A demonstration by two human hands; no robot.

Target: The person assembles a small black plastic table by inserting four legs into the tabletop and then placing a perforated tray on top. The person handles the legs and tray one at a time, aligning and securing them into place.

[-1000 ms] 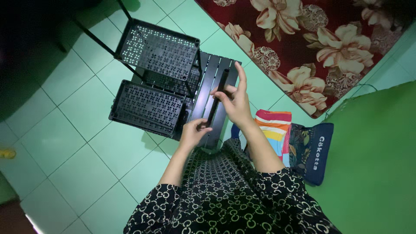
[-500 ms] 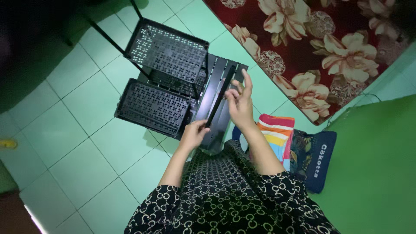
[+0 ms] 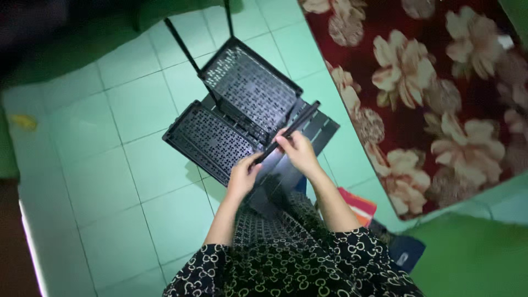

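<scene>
Gripping a slim black rod (image 3: 289, 132), both the left hand (image 3: 245, 175) and right hand (image 3: 297, 151) are being kept closed around it. Just beyond the fingers, two perforated black trays (image 3: 231, 110) are already being carried by the frame; this rod is not yet being seated.

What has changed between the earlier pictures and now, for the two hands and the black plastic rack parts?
The right hand, raised open over the flat black panels earlier, has come down and now grips a thin black rod together with the left hand, which earlier rested on the panels. The two black perforated plastic shelves stayed in place on the green tiled floor.
</scene>
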